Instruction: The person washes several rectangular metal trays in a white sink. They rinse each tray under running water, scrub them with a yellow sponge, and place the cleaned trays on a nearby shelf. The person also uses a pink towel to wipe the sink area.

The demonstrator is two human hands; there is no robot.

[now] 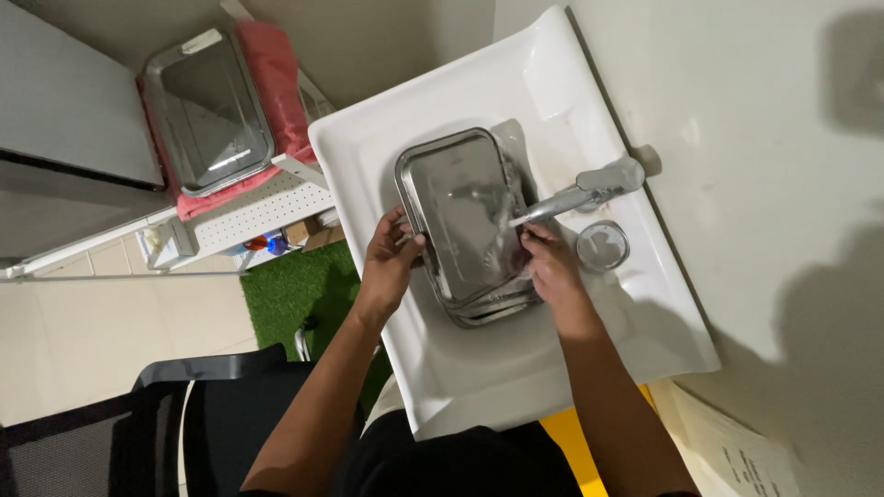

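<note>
I'm rinsing a steel tray (460,216) in the white washbasin (516,368) under the tap (575,195); my left hand (391,262) grips its rim, my right hand (551,267) rubs the far edge; next I'd tilt it, carefully

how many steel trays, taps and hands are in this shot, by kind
steel trays: 3, a stack of 2 in the sink and 1 on the pink cloth
taps: 1
hands: 2, left hand, right hand
total: 6
</note>
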